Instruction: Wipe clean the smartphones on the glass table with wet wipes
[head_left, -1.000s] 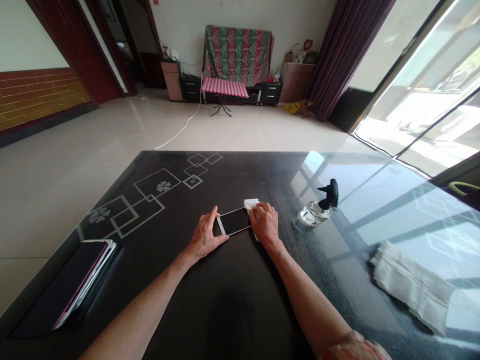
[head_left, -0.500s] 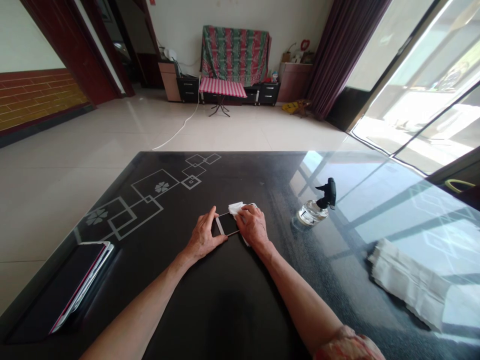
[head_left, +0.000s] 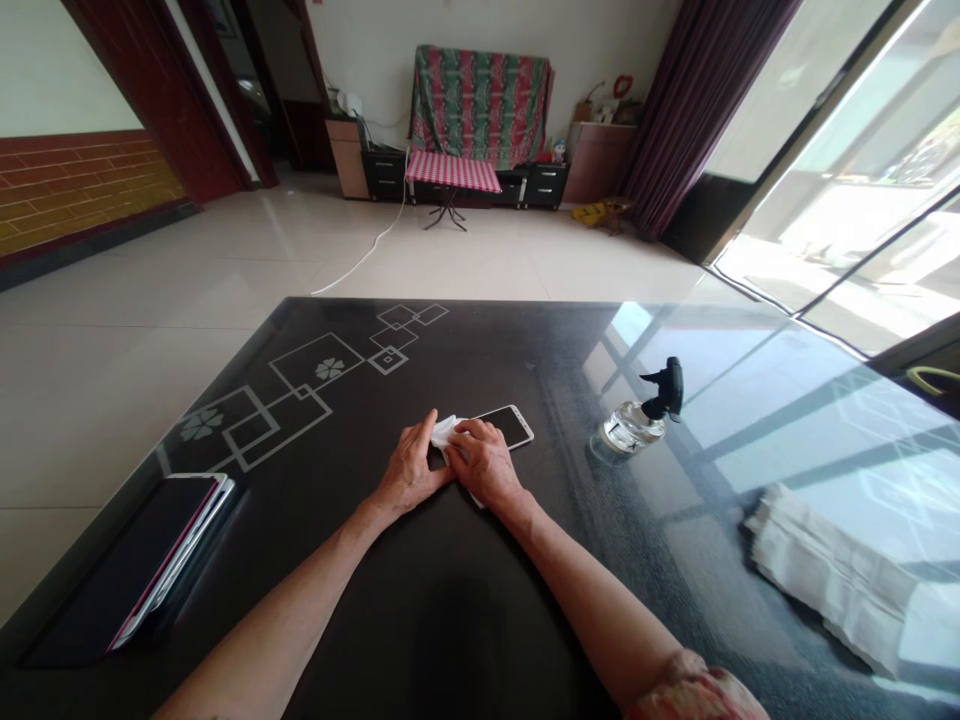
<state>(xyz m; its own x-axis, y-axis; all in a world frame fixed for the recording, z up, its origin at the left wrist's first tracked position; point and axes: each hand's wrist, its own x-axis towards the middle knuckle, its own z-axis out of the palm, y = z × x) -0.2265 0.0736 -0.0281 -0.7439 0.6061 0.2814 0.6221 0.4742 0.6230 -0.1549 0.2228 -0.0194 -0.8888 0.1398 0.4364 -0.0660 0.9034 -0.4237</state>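
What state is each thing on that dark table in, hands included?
Phone: screen up, dark, partly covered.
White tissue: crumpled, over phone.
Left hand: around phone's left end.
Right hand: pressed on white tissue.
Spray bottle: standing upright.
Pale cloth: lying creased.
Tablet-like slab: lying dark side up.

A living room in a home, by its furnishings.
At 12 o'clock a patterned drape hangs above low black drawers, with a red-and-white checked cloth on a small stand before them. Between 1 and 2 o'clock hangs a purple curtain, beside tall glass panes at 2 letting in daylight. Pale floor tiles run out to 9; at 10 are a dark-red door and a brick-patterned wall panel.
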